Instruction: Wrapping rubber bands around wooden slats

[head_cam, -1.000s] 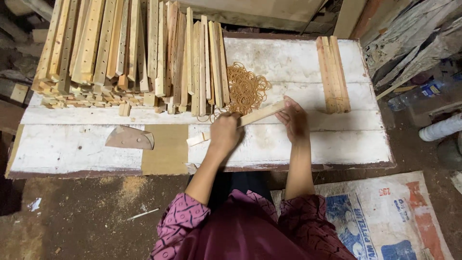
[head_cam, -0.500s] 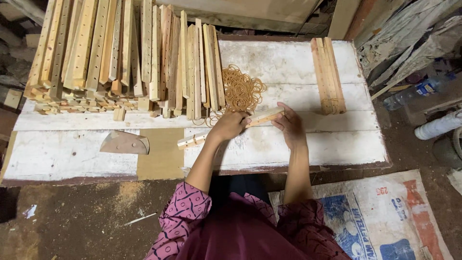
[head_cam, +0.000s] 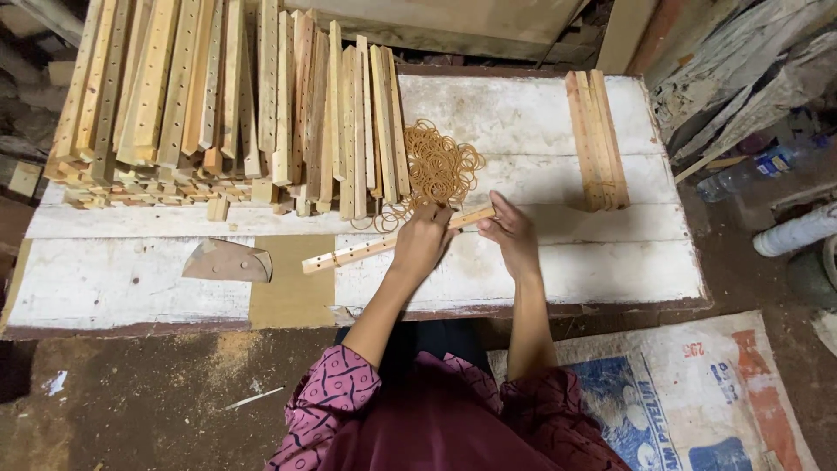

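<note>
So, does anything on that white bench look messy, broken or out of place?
Mostly wear. The white bench has flaking paint and a bare brown patch at its front edge. The rubber bands lie in a loose tangle. Both hands, left and right, hold one drilled strip askew.

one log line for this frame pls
left hand: on stick | right hand: on stick end | rubber bands: beside hands | stick pile: table left
</note>
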